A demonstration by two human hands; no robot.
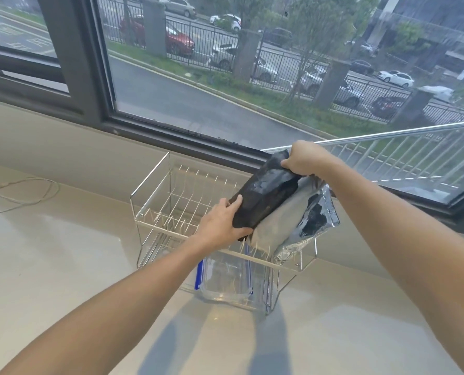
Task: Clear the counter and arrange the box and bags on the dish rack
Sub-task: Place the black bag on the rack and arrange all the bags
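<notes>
Rack (155, 209) of white wire stands mid-frame on the pale counter (63, 253), by the window. 2 bags sit at its right end: a silver bag (301, 226) leaning in the top tier and a black bag (266, 196) held tilted against it. Below them, a clear box (225, 280) sits in the lower tier. Left hand (220, 223) fingers clasp the black bag's lower end; right hand (304, 158) fingers pinch its top.

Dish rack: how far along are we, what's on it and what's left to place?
Done: the clear box sits on the lower tier of the dish rack, and the silver bag stands in the upper tier's right end. In hand: the left hand and right hand both grip the black bag, tilted above the silver one. Left: seating it. The counter holds only a cord.
</notes>
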